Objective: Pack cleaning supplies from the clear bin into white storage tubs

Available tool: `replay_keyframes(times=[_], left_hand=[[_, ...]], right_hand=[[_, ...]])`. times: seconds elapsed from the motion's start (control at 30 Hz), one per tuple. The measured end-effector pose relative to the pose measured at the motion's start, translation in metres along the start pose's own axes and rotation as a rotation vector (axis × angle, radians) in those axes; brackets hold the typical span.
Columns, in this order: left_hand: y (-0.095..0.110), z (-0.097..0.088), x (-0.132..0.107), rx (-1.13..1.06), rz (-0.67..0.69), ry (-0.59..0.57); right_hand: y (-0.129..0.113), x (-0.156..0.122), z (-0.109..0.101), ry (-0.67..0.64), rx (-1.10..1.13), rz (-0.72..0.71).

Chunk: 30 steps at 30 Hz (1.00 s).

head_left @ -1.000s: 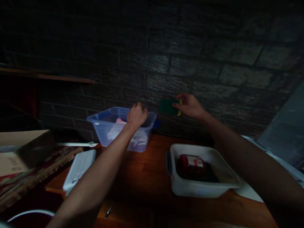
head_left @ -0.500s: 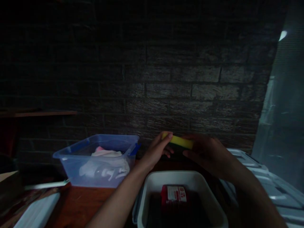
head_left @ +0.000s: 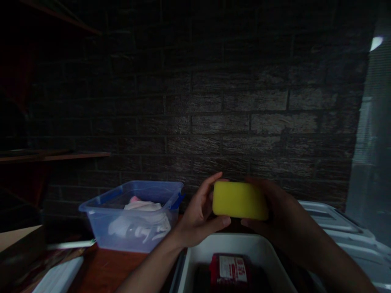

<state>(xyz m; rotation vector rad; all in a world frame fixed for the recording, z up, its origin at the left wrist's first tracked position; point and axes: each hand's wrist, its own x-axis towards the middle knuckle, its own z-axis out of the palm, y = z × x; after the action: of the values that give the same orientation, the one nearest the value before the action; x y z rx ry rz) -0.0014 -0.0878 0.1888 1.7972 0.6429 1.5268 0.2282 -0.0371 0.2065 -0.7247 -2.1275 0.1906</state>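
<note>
A yellow sponge (head_left: 240,200) is held up between both hands, its broad yellow face turned toward me. My left hand (head_left: 203,213) grips its left end, thumb at the lower edge and fingers behind. Around the right end my right hand (head_left: 276,207) is closed, mostly in shadow. Below the sponge stands a white bin (head_left: 232,240), and inside it lies a red container (head_left: 230,270) with a white printed label. The rest of the bin's inside is too dark to make out.
A clear bluish plastic box (head_left: 131,228) with white cloth stands on the wooden table (head_left: 113,270) at left. Whitish plastic lids or crates (head_left: 332,224) are at right. A brick wall (head_left: 195,122) rises behind; a shelf (head_left: 55,156) juts out at left.
The sponge has been turned from edge-on, with a dark green side below, to show its yellow face. Both hands still hold it. My view has shifted slightly up and left.
</note>
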Motion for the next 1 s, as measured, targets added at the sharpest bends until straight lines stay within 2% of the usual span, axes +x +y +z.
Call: replay_keyframes(times=[0.1,0.2,0.37,0.53,0.8,1.0], left_hand=[[-0.001,-0.003,0.0,-0.065,-0.087,-0.003],[-0.002,-0.004,0.0,-0.032,-0.094,0.076],[0.002,-0.005,-0.003,0.148,0.061,0.182],[0.007,-0.006,-0.006,0.275,0.103,0.122],[0.003,-0.015,-0.004,0.446,0.369,0.012],[0.002,-0.015,-0.003,0.503,0.389,-0.016]], right_hand=[[-0.006,0.0,-0.001,0.005,-0.004,-0.082],[-0.007,-0.002,0.001,0.011,0.058,-0.122],[-0.008,-0.007,0.0,-0.082,0.388,0.07],[-0.012,-0.005,-0.005,-0.159,0.358,0.034],[-0.008,-0.003,-0.008,-0.118,0.247,0.005],[-0.008,-0.002,-0.011,-0.083,0.145,-0.012]])
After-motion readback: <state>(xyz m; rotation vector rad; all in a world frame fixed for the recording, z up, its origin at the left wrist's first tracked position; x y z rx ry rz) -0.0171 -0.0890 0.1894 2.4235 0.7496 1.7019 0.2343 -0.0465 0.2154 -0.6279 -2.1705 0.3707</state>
